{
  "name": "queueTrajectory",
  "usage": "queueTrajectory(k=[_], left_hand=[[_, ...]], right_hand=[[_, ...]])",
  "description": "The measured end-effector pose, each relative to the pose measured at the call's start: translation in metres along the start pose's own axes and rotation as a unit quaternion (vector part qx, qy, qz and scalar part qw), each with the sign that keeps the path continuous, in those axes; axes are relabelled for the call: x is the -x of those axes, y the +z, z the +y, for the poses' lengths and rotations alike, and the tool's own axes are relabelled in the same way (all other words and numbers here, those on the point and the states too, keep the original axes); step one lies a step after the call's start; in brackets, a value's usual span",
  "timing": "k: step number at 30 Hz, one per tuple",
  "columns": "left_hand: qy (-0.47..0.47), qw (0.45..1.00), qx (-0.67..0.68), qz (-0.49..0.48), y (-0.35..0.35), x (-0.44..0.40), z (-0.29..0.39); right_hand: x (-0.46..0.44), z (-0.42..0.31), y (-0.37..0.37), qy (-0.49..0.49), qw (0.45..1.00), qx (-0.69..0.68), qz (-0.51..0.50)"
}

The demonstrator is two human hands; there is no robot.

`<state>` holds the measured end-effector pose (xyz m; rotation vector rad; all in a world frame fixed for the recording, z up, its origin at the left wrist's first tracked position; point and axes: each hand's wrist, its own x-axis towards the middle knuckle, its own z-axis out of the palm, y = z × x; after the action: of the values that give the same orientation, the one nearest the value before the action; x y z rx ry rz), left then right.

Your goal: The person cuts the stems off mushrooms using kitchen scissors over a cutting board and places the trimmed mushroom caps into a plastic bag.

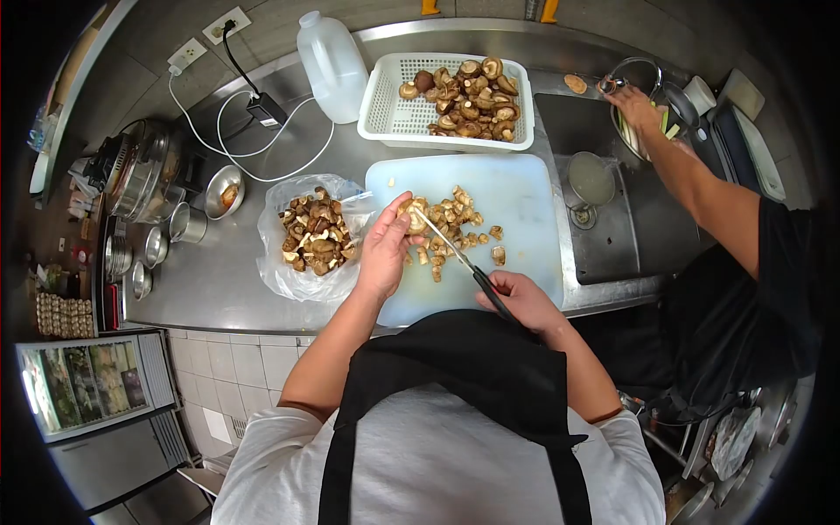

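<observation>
My left hand holds a shiitake mushroom above the white cutting board, its pale underside showing. In my right hand is a pair of scissors with dark handles, the blades reaching to the mushroom's stem side. Cut mushroom stems lie heaped on the board beneath and right of the blades. Just left of the board, a clear plastic bag lies open with many mushroom pieces in it. Behind the board stands a white plastic basket of whole shiitake mushrooms.
A translucent jug stands beside the basket, near a cable and black adapter. Metal bowls line the left counter. At right, another person's arm reaches over the sink to a bowl of green vegetables.
</observation>
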<state>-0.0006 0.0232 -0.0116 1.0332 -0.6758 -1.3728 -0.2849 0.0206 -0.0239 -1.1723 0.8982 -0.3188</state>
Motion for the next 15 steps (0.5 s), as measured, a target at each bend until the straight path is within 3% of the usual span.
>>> queueTrajectory(k=[4,11,15], left_hand=[[0.011,0.998,0.061,0.005,0.004,0.001,-0.009],[-0.001,0.99,0.142,0.011,0.016,-0.004,-0.014],[-0.059,0.956,0.286,-0.006,0.007,-0.008,-0.033]], right_hand=[[-0.002,0.017,-0.001,0.047,0.991,-0.115,-0.047],[0.0,0.022,-0.002,0.01,0.967,-0.236,-0.099],[-0.002,0.03,-0.002,-0.019,0.951,-0.29,-0.108]])
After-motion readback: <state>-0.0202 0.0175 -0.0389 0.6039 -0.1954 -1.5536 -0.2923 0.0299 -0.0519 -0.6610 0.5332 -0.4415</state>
